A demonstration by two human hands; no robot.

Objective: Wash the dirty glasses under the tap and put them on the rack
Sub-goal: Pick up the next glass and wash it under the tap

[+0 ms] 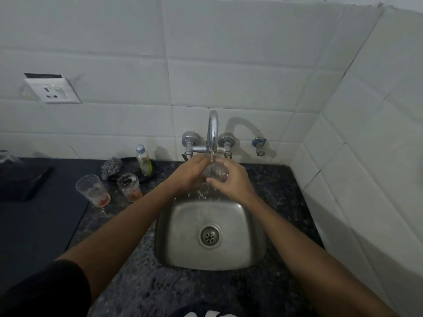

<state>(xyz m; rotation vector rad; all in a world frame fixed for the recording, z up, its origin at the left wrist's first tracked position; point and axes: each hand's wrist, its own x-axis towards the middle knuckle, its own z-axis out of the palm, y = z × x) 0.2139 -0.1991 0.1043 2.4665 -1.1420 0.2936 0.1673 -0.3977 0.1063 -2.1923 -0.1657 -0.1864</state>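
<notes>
Your dark speckled stone counter (270, 179), with the steel sink (251, 227) set into it against the tiled wall.

To your left of the sink, two dirty glasses stand upright on the stone: the nearer-left glass (92, 191) and the second glass (129, 187) just beside it, each with reddish dregs at the bottom. Behind them you have a dark plate (135, 173) carrying a crumpled foil wad (111, 168) and a small clear bottle (143, 160) with a pale cap, standing upright. Farther left, a flat black slab (39, 225) covers the counter, and a dark object (23, 181) sits on it; you cannot tell what it is in this dim light.
</notes>
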